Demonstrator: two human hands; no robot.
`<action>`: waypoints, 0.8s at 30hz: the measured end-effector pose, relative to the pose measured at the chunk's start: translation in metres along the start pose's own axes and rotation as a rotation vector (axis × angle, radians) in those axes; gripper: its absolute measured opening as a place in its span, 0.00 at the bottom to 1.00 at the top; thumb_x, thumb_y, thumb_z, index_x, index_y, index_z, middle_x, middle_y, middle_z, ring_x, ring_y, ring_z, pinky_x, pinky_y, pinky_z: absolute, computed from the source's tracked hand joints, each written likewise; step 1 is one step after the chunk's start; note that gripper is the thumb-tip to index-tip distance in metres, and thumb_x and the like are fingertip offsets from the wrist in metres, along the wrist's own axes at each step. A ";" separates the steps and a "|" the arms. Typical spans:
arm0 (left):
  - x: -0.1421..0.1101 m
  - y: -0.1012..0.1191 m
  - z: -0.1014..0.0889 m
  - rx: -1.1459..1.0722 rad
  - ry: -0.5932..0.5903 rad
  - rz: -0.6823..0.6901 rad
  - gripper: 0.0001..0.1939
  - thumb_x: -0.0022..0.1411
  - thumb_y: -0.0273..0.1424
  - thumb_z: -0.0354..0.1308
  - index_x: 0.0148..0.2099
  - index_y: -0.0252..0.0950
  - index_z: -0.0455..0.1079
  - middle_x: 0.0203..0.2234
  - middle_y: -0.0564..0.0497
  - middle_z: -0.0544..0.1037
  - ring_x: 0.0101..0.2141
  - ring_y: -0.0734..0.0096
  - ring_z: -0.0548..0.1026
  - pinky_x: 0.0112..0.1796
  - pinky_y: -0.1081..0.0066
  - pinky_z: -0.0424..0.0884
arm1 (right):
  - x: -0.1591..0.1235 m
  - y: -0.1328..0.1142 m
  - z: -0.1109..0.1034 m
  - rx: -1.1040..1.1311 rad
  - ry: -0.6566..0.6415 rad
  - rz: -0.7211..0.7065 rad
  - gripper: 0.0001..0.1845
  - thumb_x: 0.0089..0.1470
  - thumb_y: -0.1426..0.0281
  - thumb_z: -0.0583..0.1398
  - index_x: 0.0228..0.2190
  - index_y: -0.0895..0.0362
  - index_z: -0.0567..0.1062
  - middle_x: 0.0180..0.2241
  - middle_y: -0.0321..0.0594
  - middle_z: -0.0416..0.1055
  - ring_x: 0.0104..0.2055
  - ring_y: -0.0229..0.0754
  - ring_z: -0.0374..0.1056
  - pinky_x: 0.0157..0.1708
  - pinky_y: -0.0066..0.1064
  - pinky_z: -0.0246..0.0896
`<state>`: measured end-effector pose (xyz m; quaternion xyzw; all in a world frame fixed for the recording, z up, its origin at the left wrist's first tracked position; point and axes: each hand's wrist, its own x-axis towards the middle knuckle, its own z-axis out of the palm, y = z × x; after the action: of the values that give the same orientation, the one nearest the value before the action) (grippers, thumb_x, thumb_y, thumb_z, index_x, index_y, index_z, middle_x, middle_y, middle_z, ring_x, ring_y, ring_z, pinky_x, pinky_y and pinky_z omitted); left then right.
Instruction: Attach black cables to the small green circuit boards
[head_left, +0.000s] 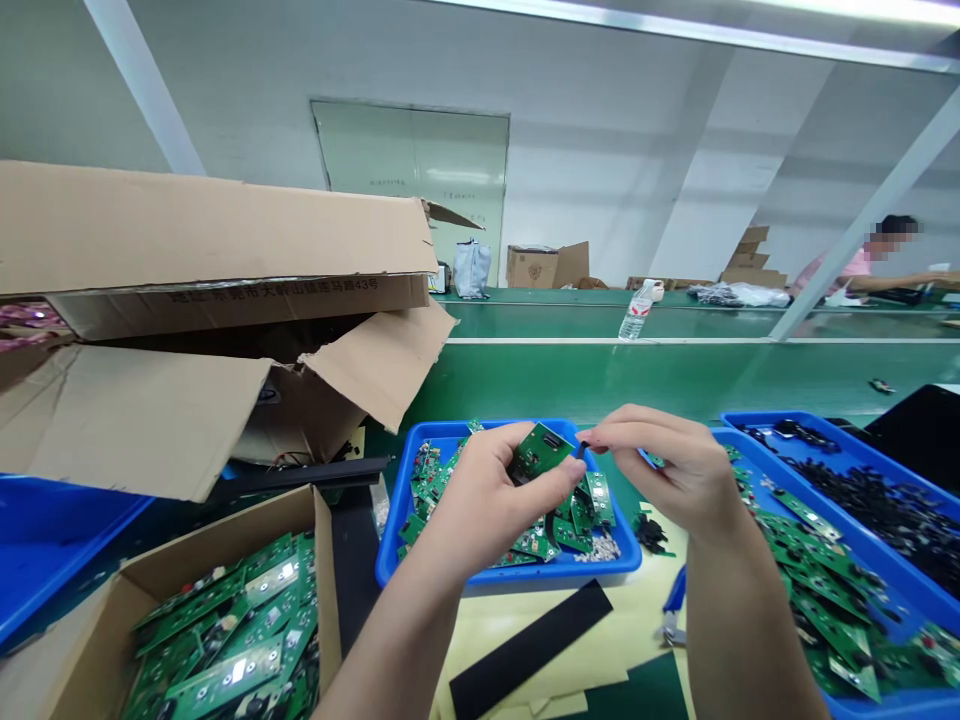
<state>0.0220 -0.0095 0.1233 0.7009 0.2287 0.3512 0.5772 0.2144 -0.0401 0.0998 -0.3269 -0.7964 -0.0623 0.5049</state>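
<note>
Circuit board (pixel 541 450) in the head view sits pinched in the left hand (pixel 487 500), above the blue tray (pixel 517 576); that hand covers its left part, so its long axis cannot be told, though its visible upper edge slopes down rightward. The right hand (pixel 679 470) narrowly pinches a black piece (pixel 583 450), too small to identify.

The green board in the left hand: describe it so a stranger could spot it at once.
Find the central blue tray. Over it, the left hand holds the green board. Unlike the boards lying in the tray, this one is held up between thumb and fingers.
</note>
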 end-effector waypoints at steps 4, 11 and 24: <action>0.001 -0.002 -0.001 0.062 0.001 0.016 0.17 0.60 0.36 0.57 0.25 0.34 0.57 0.18 0.58 0.56 0.20 0.81 0.53 0.20 0.78 0.50 | 0.001 0.001 0.001 -0.044 0.006 -0.031 0.14 0.54 0.86 0.54 0.37 0.58 0.73 0.32 0.41 0.72 0.32 0.34 0.69 0.29 0.26 0.66; 0.001 -0.003 -0.004 0.164 0.045 0.016 0.15 0.59 0.35 0.57 0.26 0.33 0.59 0.19 0.57 0.57 0.21 0.81 0.54 0.22 0.78 0.52 | 0.002 0.001 0.003 -0.114 0.004 -0.048 0.14 0.53 0.84 0.55 0.38 0.59 0.74 0.31 0.42 0.73 0.31 0.36 0.68 0.28 0.28 0.66; -0.007 0.008 -0.008 0.130 0.134 0.030 0.13 0.58 0.34 0.58 0.26 0.33 0.62 0.16 0.58 0.61 0.18 0.83 0.58 0.19 0.78 0.54 | -0.003 0.006 0.001 0.130 0.169 0.081 0.09 0.53 0.81 0.57 0.24 0.58 0.69 0.22 0.35 0.67 0.25 0.34 0.65 0.24 0.27 0.59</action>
<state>0.0109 -0.0114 0.1301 0.7150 0.2785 0.3905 0.5086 0.2183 -0.0366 0.0956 -0.3188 -0.7396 -0.0175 0.5925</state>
